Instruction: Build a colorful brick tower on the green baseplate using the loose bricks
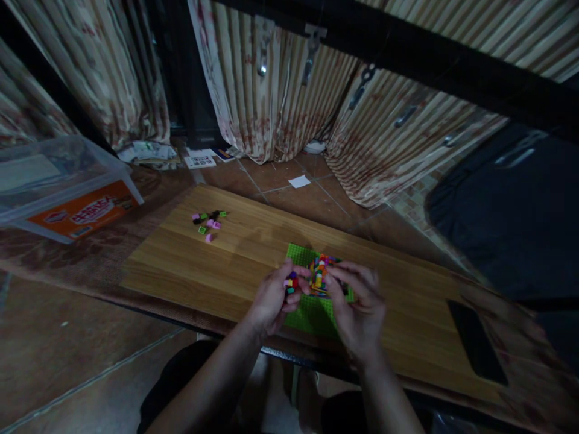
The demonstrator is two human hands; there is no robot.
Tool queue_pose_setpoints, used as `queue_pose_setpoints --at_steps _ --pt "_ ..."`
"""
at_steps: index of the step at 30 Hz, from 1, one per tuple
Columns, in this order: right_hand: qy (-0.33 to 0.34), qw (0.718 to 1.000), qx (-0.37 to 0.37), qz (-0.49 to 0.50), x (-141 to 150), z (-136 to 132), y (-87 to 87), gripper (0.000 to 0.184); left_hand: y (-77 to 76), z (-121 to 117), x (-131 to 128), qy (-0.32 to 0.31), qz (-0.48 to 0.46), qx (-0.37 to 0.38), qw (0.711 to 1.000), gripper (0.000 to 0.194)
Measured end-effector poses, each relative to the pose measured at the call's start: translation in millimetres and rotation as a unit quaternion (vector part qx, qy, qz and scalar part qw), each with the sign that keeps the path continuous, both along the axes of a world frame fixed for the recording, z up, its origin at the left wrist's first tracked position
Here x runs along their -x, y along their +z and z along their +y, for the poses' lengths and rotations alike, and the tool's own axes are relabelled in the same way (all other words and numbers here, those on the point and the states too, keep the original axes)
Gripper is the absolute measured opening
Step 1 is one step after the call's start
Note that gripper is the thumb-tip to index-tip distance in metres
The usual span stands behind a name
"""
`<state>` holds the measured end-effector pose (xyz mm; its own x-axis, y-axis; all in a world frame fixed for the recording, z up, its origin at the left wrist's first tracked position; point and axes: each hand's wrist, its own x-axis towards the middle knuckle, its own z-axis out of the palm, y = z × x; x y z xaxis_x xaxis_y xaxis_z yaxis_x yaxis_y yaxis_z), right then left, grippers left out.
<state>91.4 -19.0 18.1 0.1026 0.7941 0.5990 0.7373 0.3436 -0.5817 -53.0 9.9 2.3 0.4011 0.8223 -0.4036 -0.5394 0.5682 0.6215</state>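
A green baseplate (312,316) lies on the wooden board, partly covered by my hands. On it stands a multicoloured structure of small building bricks (319,274). My left hand (275,295) is turned palm up at the plate's left side, its fingers curled around several small loose bricks (292,283), red, yellow, blue and teal among them. My right hand (359,301) reaches over the structure from the right. Its thumb and forefinger are pinched together at the top of the brick structure; whether a brick is between them is too small to make out.
Loose pink, green and dark bricks (208,223) lie on the left of the wooden board (244,247). A dark flat phone-like slab (477,340) rests at the right end. Left of the board stands a clear plastic box (85,193) with an orange label. Pleated curtains (280,90) hang behind.
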Motion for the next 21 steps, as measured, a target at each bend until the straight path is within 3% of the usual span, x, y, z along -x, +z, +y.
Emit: queue_pose_setpoints --at_steps 4,12,17,21 --pt "0.075 0.992 0.061 -0.075 14.6 -3.5 5.6 0.021 -1.5 -1.2 -1.5 0.032 -0.004 0.004 0.999 0.044" --pt "0.085 0.98 0.106 -0.146 15.6 -1.3 2.4 0.028 -1.2 -4.0 -4.5 0.01 0.009 -0.008 1.0 0.046" --pt "0.105 0.978 0.11 -0.142 17.1 -2.1 2.9 0.027 -1.7 -3.9 -5.3 0.019 0.02 -0.014 1.0 0.048" --pt "0.107 0.982 0.125 -0.095 18.2 -2.0 6.4 0.016 -1.6 -4.8 -5.1 0.015 0.026 -0.03 0.999 0.048"
